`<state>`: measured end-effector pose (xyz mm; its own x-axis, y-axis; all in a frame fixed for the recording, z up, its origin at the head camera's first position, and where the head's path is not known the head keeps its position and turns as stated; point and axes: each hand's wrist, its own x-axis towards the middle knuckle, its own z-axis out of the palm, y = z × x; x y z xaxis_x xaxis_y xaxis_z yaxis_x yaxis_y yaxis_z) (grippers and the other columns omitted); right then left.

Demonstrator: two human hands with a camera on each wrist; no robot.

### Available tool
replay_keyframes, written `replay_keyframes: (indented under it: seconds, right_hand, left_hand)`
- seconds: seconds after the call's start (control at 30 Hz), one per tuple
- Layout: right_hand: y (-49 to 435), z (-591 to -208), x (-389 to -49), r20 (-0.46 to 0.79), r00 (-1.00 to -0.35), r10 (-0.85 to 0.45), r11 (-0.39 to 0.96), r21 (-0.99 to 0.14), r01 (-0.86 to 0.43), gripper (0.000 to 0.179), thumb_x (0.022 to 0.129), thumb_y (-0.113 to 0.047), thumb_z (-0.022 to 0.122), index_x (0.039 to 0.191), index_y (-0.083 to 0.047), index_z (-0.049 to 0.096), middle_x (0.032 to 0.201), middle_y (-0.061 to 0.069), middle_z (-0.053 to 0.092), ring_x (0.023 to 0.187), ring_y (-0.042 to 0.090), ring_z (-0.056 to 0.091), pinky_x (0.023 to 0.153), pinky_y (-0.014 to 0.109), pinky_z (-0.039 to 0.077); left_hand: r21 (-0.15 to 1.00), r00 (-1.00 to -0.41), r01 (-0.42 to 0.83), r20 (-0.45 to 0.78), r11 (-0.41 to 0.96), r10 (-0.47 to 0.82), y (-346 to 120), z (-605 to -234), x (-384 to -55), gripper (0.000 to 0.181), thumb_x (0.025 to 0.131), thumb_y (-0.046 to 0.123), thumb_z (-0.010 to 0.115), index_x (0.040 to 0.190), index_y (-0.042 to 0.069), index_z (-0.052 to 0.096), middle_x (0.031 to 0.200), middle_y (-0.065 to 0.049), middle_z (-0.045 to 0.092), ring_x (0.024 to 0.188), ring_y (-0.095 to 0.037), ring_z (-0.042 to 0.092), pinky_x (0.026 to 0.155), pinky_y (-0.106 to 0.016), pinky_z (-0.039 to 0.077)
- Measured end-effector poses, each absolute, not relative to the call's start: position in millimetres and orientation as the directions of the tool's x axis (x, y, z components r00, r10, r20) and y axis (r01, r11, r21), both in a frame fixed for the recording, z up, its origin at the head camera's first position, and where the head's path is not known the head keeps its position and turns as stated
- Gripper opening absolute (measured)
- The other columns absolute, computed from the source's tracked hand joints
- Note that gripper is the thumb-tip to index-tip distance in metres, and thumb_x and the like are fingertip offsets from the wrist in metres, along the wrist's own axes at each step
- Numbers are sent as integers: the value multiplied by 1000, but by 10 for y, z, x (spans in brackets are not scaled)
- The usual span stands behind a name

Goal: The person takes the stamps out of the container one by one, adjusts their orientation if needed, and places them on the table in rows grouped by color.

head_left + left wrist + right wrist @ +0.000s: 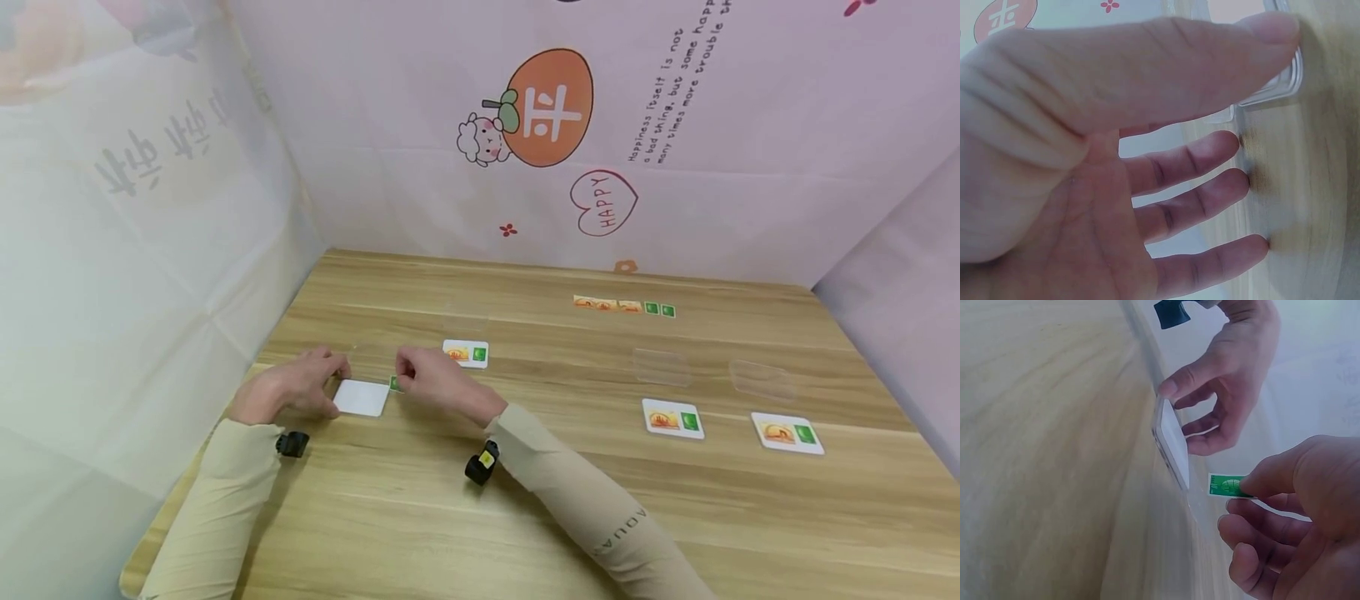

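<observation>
Toward the left side of the wooden table (360, 517), a plain white box (362, 398) lies flat, its left end held between the thumb and forefinger of the left hand (292, 386), whose other fingers are spread with their tips near the tabletop. Just beyond the box's right end, the right hand (442, 382) pinches a small green sticker (1222, 485) between thumb and forefinger. Farther right sit three more boxes (672, 418), each bearing an orange and a green sticker, with clear lids (660, 367) lying behind them. Near the back wall, orange stickers (596, 303) and two green ones (660, 309) form a row.
</observation>
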<state>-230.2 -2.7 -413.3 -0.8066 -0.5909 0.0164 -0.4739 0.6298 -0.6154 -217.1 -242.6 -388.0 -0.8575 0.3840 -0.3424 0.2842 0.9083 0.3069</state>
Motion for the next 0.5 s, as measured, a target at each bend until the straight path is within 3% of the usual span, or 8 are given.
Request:
replay_keyframes:
  seconds: [0.5]
  right_hand:
    - [234, -4142, -2431, 21, -840, -543, 642, -634, -431, 2, 92, -10, 58, 92, -11, 60, 82, -2, 59, 69, 9, 49, 58, 19, 40]
  left_hand:
    - [317, -856, 278, -346, 907, 384, -2426, -3885, -2170, 47, 76, 18, 81, 115, 12, 56, 127, -19, 48, 110, -32, 47, 89, -51, 45]
